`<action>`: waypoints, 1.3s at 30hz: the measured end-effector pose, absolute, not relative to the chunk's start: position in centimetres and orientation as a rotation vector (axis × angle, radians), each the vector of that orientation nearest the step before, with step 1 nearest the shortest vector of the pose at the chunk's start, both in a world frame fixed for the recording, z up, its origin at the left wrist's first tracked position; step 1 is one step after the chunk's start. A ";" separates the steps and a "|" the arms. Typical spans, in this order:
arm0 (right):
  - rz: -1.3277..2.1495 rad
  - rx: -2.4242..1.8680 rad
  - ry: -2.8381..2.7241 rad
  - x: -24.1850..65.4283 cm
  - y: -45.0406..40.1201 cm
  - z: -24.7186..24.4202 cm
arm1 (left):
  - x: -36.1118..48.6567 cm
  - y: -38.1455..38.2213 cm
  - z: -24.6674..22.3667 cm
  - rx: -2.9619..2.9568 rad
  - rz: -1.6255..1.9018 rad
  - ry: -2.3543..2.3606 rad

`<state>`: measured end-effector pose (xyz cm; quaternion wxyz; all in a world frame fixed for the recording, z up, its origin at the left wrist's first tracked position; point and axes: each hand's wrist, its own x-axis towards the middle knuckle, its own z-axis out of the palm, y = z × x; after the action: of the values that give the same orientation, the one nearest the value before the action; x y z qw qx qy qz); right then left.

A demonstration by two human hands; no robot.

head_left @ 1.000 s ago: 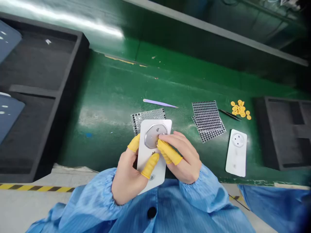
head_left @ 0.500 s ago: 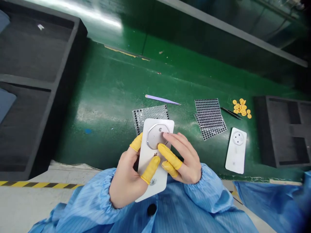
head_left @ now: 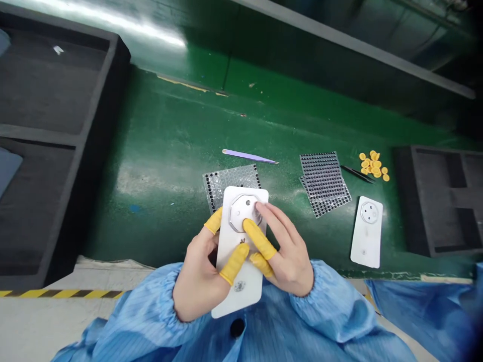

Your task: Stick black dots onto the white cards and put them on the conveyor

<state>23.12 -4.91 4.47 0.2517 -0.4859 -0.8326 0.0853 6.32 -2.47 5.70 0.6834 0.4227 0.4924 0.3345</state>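
Observation:
A white rectangular plate (head_left: 236, 266) with an octagonal metal-edged recess is held up in front of my body. My left hand (head_left: 207, 271) grips it along its left side, with a yellow finger cot on the thumb, pressed on the plate's face, and another on a finger at the edge. My right hand (head_left: 285, 246) rests on the plate with fingers apart, a yellow-covered index finger touching inside the recess and a yellow-covered thumb lower down. Behind the plate lies a clear sheet (head_left: 222, 182) with black dots, partly hidden. Purple tweezers (head_left: 251, 156) lie beyond it.
Dotted sheets (head_left: 326, 183), black tweezers (head_left: 357, 174), yellow finger cots (head_left: 373, 165) and a second white plate (head_left: 367, 234) lie at the right. Black trays stand at the far left (head_left: 85, 108) and far right (head_left: 415, 201) of the green table (head_left: 169, 130).
The view has shifted slightly. The held plate is tilted a little differently, and my right hand's fingers have moved slightly on its recess. My left hand keeps its grip.

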 end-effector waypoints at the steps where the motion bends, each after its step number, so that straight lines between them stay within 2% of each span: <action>1: 0.275 -1.268 -2.228 23.3 -4.8 4.4 | 6.4 -2.5 5.9 0.936 0.777 1.106; 10: 0.478 -1.231 -2.014 23.7 -4.8 4.8 | 6.4 -2.3 7.0 0.871 0.822 1.061; 20: 0.280 -1.241 -2.183 23.2 -4.4 5.7 | 6.5 -2.8 6.8 0.899 0.800 1.099; 26: 0.373 -1.172 -2.151 23.1 -4.0 4.2 | 6.5 -2.0 5.5 0.848 0.835 1.106; 30: 0.549 -1.220 -1.872 22.7 -3.4 3.3 | 6.3 -0.6 5.6 0.695 0.783 0.993; 33: 0.526 -1.235 -1.734 21.7 -3.1 2.7 | 6.1 0.1 5.8 0.662 0.793 1.039; 39: 0.545 -1.147 -1.817 20.9 -2.9 2.0 | 4.9 0.7 4.8 0.625 0.796 1.171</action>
<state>20.90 -2.91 1.98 0.4462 -0.4630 -0.7335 0.2201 4.88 0.70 4.78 0.7150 0.2823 0.5290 0.3596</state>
